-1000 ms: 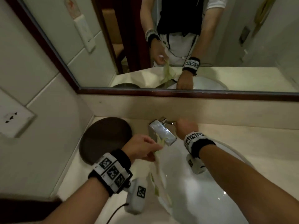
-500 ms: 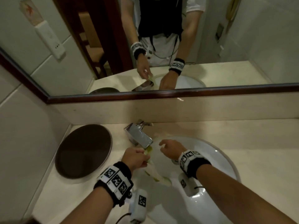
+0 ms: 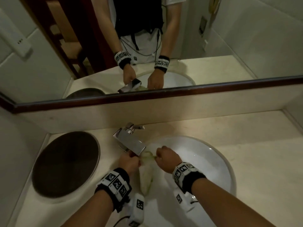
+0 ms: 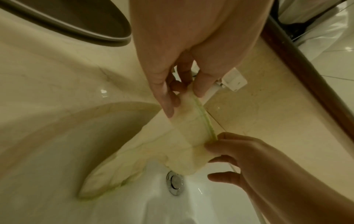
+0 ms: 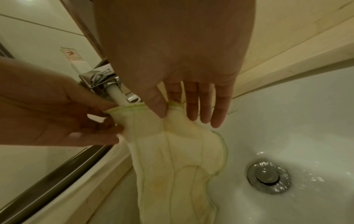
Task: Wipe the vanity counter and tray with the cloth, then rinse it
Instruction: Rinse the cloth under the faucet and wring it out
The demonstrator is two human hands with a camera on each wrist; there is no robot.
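Observation:
The pale yellow-green cloth (image 3: 146,175) hangs over the left side of the white sink (image 3: 211,163), just below the spout of the chrome faucet (image 3: 130,141). My left hand (image 3: 130,162) pinches the cloth's (image 4: 191,136) top edge; thumb and fingers of that left hand (image 4: 184,98) close on it. My right hand (image 5: 168,109) pinches the same edge of the cloth (image 5: 182,151) between thumb and forefinger, its other fingers straight. A white stream of water (image 5: 117,98) falls from the spout onto the edge. The dark round tray (image 3: 65,163) lies on the beige counter (image 3: 254,145) at the left.
The drain (image 5: 268,177) sits at the sink bottom, with water splashing around it. A mirror with a dark wooden frame (image 3: 164,95) runs along the back above a low splashback. A wall closes the counter on the left, beside the tray.
My right hand has left the faucet handle and come down to pinch the cloth's top edge. My left hand has carried the cloth under the spout. The head view has tilted down.

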